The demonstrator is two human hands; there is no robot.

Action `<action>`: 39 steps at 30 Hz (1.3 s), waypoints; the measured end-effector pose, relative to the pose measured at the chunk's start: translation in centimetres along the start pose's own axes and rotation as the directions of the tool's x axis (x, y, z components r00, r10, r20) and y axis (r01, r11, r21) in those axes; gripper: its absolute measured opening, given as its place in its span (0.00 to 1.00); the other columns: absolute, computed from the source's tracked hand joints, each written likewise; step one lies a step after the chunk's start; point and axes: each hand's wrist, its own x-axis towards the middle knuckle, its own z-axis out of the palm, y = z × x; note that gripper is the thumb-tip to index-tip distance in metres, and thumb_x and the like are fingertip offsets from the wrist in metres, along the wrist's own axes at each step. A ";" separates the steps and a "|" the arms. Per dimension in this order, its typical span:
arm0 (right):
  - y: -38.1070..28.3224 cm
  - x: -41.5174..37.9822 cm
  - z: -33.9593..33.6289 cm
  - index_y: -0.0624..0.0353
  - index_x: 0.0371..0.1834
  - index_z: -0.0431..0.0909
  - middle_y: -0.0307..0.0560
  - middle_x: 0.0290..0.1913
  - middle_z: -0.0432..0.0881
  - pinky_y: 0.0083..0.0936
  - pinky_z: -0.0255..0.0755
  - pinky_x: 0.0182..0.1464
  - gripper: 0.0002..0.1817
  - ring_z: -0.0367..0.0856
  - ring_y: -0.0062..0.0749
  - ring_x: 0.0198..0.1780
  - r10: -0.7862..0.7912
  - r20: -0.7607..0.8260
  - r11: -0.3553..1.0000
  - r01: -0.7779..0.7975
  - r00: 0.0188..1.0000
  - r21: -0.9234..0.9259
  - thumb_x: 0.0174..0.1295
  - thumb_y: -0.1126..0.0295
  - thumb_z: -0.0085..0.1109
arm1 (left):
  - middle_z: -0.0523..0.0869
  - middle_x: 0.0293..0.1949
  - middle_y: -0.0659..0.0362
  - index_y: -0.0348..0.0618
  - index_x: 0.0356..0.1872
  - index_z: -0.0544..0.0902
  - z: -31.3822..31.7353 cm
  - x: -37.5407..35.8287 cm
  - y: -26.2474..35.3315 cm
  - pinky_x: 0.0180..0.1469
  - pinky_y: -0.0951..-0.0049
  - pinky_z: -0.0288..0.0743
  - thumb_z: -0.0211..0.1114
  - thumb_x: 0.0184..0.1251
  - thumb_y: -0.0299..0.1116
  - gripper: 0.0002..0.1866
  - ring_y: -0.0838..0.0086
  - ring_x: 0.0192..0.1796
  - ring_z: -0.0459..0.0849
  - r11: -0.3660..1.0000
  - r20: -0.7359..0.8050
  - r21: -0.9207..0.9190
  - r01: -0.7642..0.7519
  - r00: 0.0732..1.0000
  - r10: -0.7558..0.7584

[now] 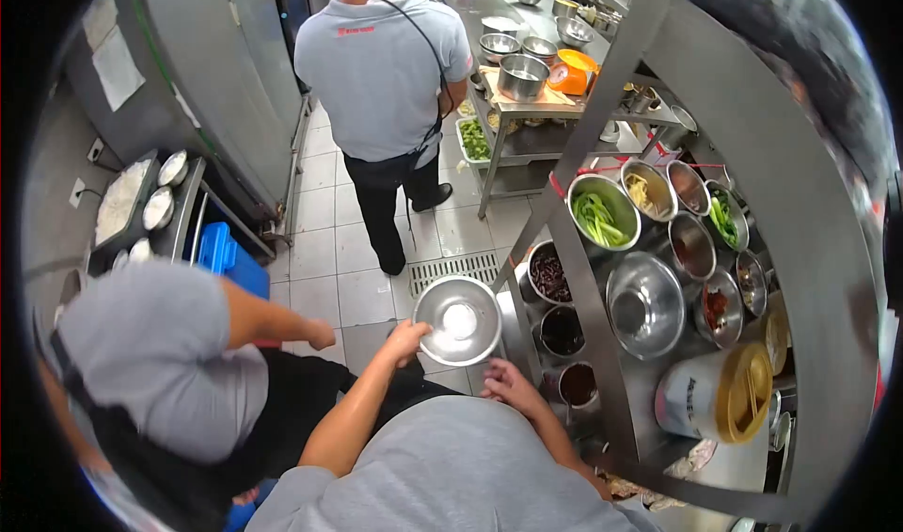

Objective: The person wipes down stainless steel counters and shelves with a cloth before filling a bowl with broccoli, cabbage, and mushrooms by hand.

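Note:
A round metal bowl (458, 320) with nothing visible in it is in front of my body, above the floor. Its left rim is gripped by my left hand (406, 342), thumb at the inner edge. My right hand (508, 383) hangs just below and to the right of the bowl, apart from it, with bent, spread fingers and nothing in them. To the right of the bowl stands a metal rack (594, 320) holding bowls of dark red pieces (549, 276), dark sauce (562, 331) and green vegetables (602, 214).
Close on my left is a co-worker (169, 353), one arm reaching toward me. Another person (386, 80) stands ahead, back turned. A blue bin (218, 248) is at left. A lidded tub (715, 393) and an empty steel bowl (645, 304) are on the rack.

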 end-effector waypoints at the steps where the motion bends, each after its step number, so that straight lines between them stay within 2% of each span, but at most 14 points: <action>1: 0.9 1.6 -0.6 0.61 0.72 0.58 0.53 0.59 0.76 0.26 0.77 0.51 0.31 0.80 0.30 0.50 0.001 0.069 1.000 0.000 0.998 -0.010 0.70 0.64 0.57 | 0.77 0.18 0.60 0.36 0.34 0.81 -0.2 0.9 1.5 0.14 0.73 0.59 0.60 0.61 0.37 0.12 0.78 0.13 0.68 1.000 -0.042 -0.026 -0.015 0.999 0.014; 2: 0.5 3.1 -0.8 0.63 0.71 0.59 0.52 0.58 0.77 0.25 0.76 0.54 0.30 0.81 0.31 0.52 0.002 0.136 1.000 0.001 0.991 -0.018 0.71 0.64 0.57 | 0.81 0.24 0.58 0.34 0.39 0.80 -1.6 3.2 1.4 0.20 0.72 0.70 0.58 0.61 0.33 0.12 0.76 0.19 0.76 0.989 -0.022 -0.147 -0.010 1.000 0.007; 4: -0.7 5.1 -1.2 0.62 0.72 0.60 0.52 0.58 0.79 0.23 0.73 0.58 0.28 0.80 0.29 0.53 -0.008 0.110 1.000 0.007 0.994 0.006 0.73 0.63 0.53 | 0.84 0.38 0.52 0.30 0.50 0.75 -4.5 6.6 2.1 0.33 0.68 0.79 0.58 0.60 0.29 0.17 0.67 0.33 0.84 0.970 -0.045 -0.236 0.063 0.996 -0.076; 8: -2.6 12.4 -1.4 0.61 0.71 0.61 0.49 0.59 0.79 0.25 0.73 0.58 0.28 0.80 0.28 0.53 -0.031 -0.010 0.991 0.032 0.999 0.129 0.73 0.60 0.53 | 0.84 0.40 0.50 0.28 0.50 0.75 -11.1 13.3 3.7 0.37 0.63 0.82 0.58 0.60 0.28 0.18 0.63 0.35 0.85 0.963 -0.106 -0.266 0.034 0.992 -0.064; 10: -4.5 16.9 -0.6 0.60 0.71 0.61 0.48 0.58 0.80 0.25 0.74 0.56 0.28 0.81 0.28 0.52 -0.043 -0.030 0.986 0.047 0.999 0.159 0.73 0.59 0.52 | 0.84 0.41 0.47 0.26 0.51 0.74 -14.4 16.7 5.5 0.38 0.57 0.83 0.58 0.60 0.27 0.19 0.60 0.36 0.86 0.960 -0.226 -0.274 0.060 0.966 -0.125; 12: -9.1 20.7 0.7 0.59 0.71 0.62 0.50 0.58 0.80 0.25 0.75 0.52 0.28 0.82 0.29 0.50 0.120 -0.107 0.984 -0.104 0.987 0.144 0.73 0.60 0.53 | 0.84 0.41 0.46 0.25 0.51 0.74 -17.2 20.2 7.8 0.39 0.56 0.83 0.58 0.59 0.28 0.20 0.59 0.37 0.87 0.956 -0.196 -0.284 0.074 0.971 -0.134; 15: -14.5 26.6 2.5 0.60 0.73 0.56 0.54 0.58 0.79 0.24 0.77 0.44 0.31 0.82 0.31 0.45 0.110 -0.168 0.976 -0.074 0.980 0.204 0.72 0.62 0.55 | 0.83 0.42 0.44 0.24 0.53 0.73 -22.5 25.4 11.7 0.40 0.54 0.84 0.57 0.60 0.28 0.21 0.57 0.39 0.87 0.973 -0.155 -0.203 0.110 0.978 -0.143; 20: -19.3 35.0 1.5 0.59 0.75 0.51 0.53 0.54 0.79 0.25 0.78 0.40 0.35 0.83 0.32 0.43 0.117 -0.296 0.955 -0.026 0.948 0.296 0.70 0.65 0.57 | 0.82 0.43 0.42 0.19 0.54 0.70 -24.5 32.2 19.8 0.40 0.54 0.84 0.56 0.61 0.29 0.24 0.55 0.39 0.86 0.995 -0.131 -0.098 0.019 0.991 -0.032; 24: -22.8 42.4 -0.4 0.56 0.75 0.51 0.53 0.52 0.78 0.26 0.79 0.37 0.35 0.82 0.31 0.37 0.131 -0.399 0.927 0.030 0.908 0.374 0.69 0.68 0.58 | 0.82 0.43 0.41 0.19 0.54 0.70 -23.5 35.8 25.2 0.39 0.54 0.84 0.56 0.62 0.29 0.24 0.54 0.38 0.86 0.995 -0.151 -0.091 0.046 0.987 -0.059; 28: -25.9 51.5 -2.3 0.57 0.74 0.53 0.51 0.52 0.78 0.23 0.77 0.37 0.33 0.80 0.29 0.39 0.087 -0.341 0.937 0.040 0.936 0.348 0.70 0.67 0.57 | 0.82 0.40 0.42 0.20 0.51 0.72 -24.1 41.0 26.1 0.34 0.58 0.82 0.57 0.61 0.29 0.22 0.58 0.35 0.86 0.989 -0.149 -0.131 0.066 0.985 -0.085; 30: -28.7 56.0 -2.6 0.58 0.72 0.57 0.50 0.51 0.79 0.22 0.76 0.38 0.29 0.79 0.27 0.39 0.053 -0.309 0.932 0.065 0.949 0.357 0.71 0.65 0.55 | 0.82 0.37 0.44 0.21 0.50 0.74 -24.1 40.9 30.7 0.33 0.60 0.81 0.57 0.60 0.28 0.20 0.61 0.35 0.85 0.983 -0.149 0.060 0.175 0.975 -0.165; 34: -32.4 65.9 -2.7 0.59 0.63 0.67 0.47 0.49 0.78 0.23 0.76 0.36 0.21 0.79 0.27 0.37 0.053 -0.145 0.945 -0.002 0.988 0.326 0.71 0.64 0.55 | 0.84 0.42 0.45 0.25 0.55 0.74 -28.6 44.6 31.5 0.35 0.58 0.85 0.55 0.61 0.27 0.22 0.58 0.38 0.87 0.982 -0.223 0.023 0.186 0.959 -0.177; 37: -33.4 74.5 -4.0 0.55 0.60 0.71 0.41 0.44 0.81 0.22 0.74 0.31 0.21 0.80 0.24 0.34 0.203 0.082 0.978 -0.206 0.976 0.037 0.68 0.59 0.59 | 0.84 0.42 0.46 0.25 0.55 0.74 -31.4 48.2 34.9 0.33 0.58 0.85 0.54 0.60 0.27 0.22 0.60 0.37 0.87 0.995 -0.300 0.000 0.097 0.950 -0.092; 39: -32.0 79.4 -5.4 0.54 0.60 0.71 0.40 0.43 0.81 0.22 0.73 0.31 0.22 0.80 0.23 0.34 0.252 0.048 0.966 -0.249 0.966 -0.073 0.67 0.59 0.60 | 0.85 0.40 0.47 0.26 0.55 0.74 -31.6 48.2 37.2 0.31 0.61 0.84 0.53 0.60 0.26 0.21 0.63 0.36 0.87 0.990 -0.356 -0.125 0.061 0.929 -0.102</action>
